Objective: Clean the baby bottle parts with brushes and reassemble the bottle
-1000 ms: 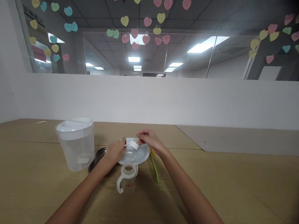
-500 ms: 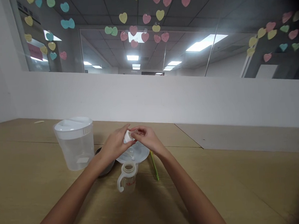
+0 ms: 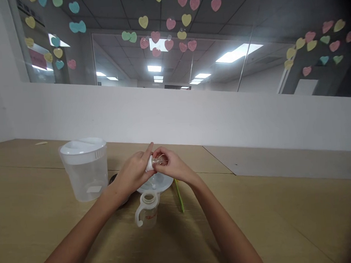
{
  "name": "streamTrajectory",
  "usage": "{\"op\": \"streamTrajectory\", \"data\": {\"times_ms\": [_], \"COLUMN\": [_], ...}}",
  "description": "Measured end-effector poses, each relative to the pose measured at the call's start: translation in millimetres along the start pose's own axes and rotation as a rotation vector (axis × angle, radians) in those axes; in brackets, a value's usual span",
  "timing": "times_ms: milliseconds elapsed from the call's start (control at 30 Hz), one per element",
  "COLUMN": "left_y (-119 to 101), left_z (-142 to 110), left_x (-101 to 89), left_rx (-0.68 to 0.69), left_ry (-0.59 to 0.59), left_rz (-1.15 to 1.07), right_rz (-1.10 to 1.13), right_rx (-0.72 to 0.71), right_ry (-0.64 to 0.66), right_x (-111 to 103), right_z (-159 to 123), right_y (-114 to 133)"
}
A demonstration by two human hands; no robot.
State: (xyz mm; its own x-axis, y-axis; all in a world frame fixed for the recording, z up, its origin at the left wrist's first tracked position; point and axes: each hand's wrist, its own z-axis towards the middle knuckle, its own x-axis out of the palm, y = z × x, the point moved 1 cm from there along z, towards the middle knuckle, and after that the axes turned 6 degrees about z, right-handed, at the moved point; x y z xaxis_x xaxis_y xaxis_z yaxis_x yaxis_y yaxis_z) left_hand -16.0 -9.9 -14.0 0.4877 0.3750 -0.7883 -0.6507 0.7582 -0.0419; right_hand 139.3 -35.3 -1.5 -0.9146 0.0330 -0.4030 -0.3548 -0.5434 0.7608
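Note:
My left hand [image 3: 133, 172] is closed around a white collar ring [image 3: 149, 163], its index finger pointing up and away. From the other side my right hand [image 3: 173, 166] pinches a clear bottle nipple [image 3: 158, 161] that sits against the ring. Both hands are above a translucent white bowl [image 3: 163, 184], which they partly cover. Closer to me an uncapped baby bottle [image 3: 150, 217] stands upright, with a white handle [image 3: 138, 212] curving down its left side and red lettering on its front.
A translucent lidded pitcher [image 3: 87, 171] stands left of my forearm. A dark round thing [image 3: 112, 178] lies partly hidden under my left wrist. To the right of the bowl is a thin green stick-like thing [image 3: 179, 197]. Behind the table rises a white wall [image 3: 174, 116].
My left index finger has straightened upward. My right hand has turned, and more of the nipple shows between the hands. The view has shifted slightly; the bottle, bowl and pitcher stay in place.

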Motion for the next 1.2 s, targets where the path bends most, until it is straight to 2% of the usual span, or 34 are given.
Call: {"op": "streamTrajectory", "data": {"times_ms": [133, 300, 367, 433, 533, 600, 667, 733, 800, 833, 867, 967, 1000, 1067, 1200], "left_y": [-4, -1, 0, 0, 0, 3, 6, 11, 15, 16, 18, 23, 25, 29, 37], "left_z": [-1, -1, 0, 0, 1, 1, 1, 1, 1, 1, 1, -1, -2, -3, -7], "left_x": [0.5, 4.4, 3.9, 1.8, -3.0, -7.0, -10.7, -11.9, -8.7, -5.0, -0.1, 20.9, 29.1, 45.5, 70.4], "left_rx": [0.005, 0.026, 0.025, 0.024, 0.001, -0.014, -0.020, -0.019, -0.013, -0.015, -0.025, -0.076, -0.083, -0.070, -0.051], "left_ry": [0.028, 0.027, 0.020, 0.008, -0.021, -0.049, -0.072, -0.045, 0.055, 0.123, 0.194, 0.400, 0.453, 0.514, 0.531], "left_rz": [-0.002, -0.058, -0.093, -0.130, -0.210, -0.276, -0.322, -0.330, -0.279, -0.231, -0.170, -0.011, 0.001, -0.025, -0.058], "right_rz": [-0.162, -0.267, -0.245, -0.099, 0.261, 0.500, 0.661, 0.714, 0.618, 0.491, 0.277, -0.551, -0.706, -0.835, -0.920], "right_rx": [-0.019, -0.109, -0.110, -0.054, 0.096, 0.170, 0.187, 0.164, 0.160, 0.183, 0.217, 0.324, 0.353, 0.402, 0.480], "right_ry": [-0.058, -0.125, -0.152, -0.154, -0.130, -0.167, -0.235, -0.260, -0.215, -0.180, -0.133, 0.007, 0.035, 0.092, 0.194], "right_x": [4, 8, 9, 10, 9, 4, -4, -14, -21, -22, -22, -15, -11, -3, 10], "right_z": [-1, 0, 0, 1, 5, 8, 9, 9, 8, 8, 7, 6, 6, 6, 6], "right_y": [3, 2, 0, -3, -6, -5, -2, 1, 0, -4, -8, -31, -40, -57, -84]}}
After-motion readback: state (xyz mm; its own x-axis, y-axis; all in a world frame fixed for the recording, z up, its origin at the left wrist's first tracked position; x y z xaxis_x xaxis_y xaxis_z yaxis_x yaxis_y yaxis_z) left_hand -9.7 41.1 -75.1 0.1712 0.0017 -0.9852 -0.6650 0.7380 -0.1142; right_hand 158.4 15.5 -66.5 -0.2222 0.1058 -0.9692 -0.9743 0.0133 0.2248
